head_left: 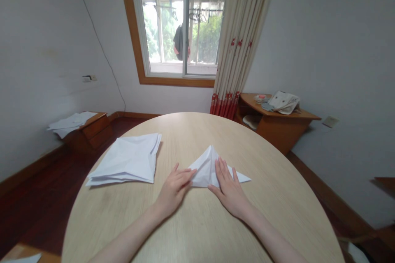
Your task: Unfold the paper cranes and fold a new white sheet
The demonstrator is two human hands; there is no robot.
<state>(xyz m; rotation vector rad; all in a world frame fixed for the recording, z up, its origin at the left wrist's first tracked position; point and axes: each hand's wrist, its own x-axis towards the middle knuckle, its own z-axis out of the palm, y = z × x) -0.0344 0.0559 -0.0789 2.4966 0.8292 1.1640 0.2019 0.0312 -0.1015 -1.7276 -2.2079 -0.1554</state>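
A white sheet of paper (203, 172), folded into a triangle with its peak pointing away from me, lies on the round wooden table (197, 222). Creases run down from the peak near its middle. My right hand (228, 189) rests flat on the right part of the paper, fingers stretched out and thumb apart at the lower edge. My left hand (175, 187) touches the left side with its fingers extended, and it hides the left corner. The right corner sticks out beyond my right hand.
A stack of folded white papers (132, 158) lies at the table's left. Beyond the table stand a low wooden cabinet (95, 131) with papers on it and a corner desk (277, 127) holding a cloth bag (285, 102). A curtain (237, 45) hangs beside the window.
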